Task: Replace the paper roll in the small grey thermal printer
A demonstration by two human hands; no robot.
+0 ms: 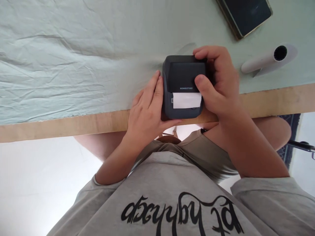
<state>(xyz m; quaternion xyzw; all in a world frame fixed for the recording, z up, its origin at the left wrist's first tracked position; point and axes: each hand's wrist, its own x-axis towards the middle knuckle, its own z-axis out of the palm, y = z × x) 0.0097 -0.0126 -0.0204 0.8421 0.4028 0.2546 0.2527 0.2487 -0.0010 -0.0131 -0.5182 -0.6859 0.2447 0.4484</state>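
Observation:
A dark label printer [186,75] with a black lid lies at the near edge of the table. A strip of white label paper [187,100] sticks out from under the lid. My left hand [149,109] is against the printer's left side, its fingers straight and close together, the thumb along the near edge. On the other side, my right hand [220,78] grips the printer, thumb on the lid's right edge and index finger at the far right corner. Its other fingers are partly hidden beside the printer.
A smartphone [247,14] lies at the far right. Nearer, a white tube-shaped object [268,60] with a dark round end rests on the table. A creased pale green cloth [86,65] covers the tabletop, leaving a bare wooden edge [98,124] in front of me.

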